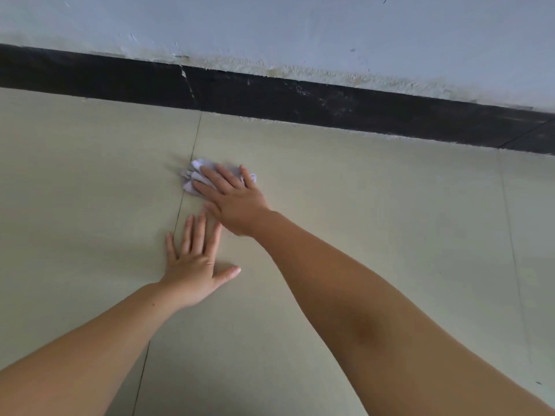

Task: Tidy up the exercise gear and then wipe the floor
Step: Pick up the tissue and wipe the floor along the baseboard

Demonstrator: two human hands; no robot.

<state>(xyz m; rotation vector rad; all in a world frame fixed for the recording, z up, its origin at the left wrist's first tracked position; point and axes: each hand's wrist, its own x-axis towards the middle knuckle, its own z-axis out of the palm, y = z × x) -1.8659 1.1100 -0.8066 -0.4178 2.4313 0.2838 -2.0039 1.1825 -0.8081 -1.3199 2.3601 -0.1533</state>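
A crumpled white cloth (193, 175) lies on the pale tiled floor (375, 205), over a dark tile joint. My right hand (234, 199) presses flat on the cloth with fingers spread, covering its right part. My left hand (195, 262) rests palm down on the bare floor just in front of it, fingers apart, holding nothing. No exercise gear is in view.
A black skirting board (300, 97) runs along the foot of a white wall (300, 31), a short way beyond the cloth. Thin tile joints cross the floor left of centre and at the right.
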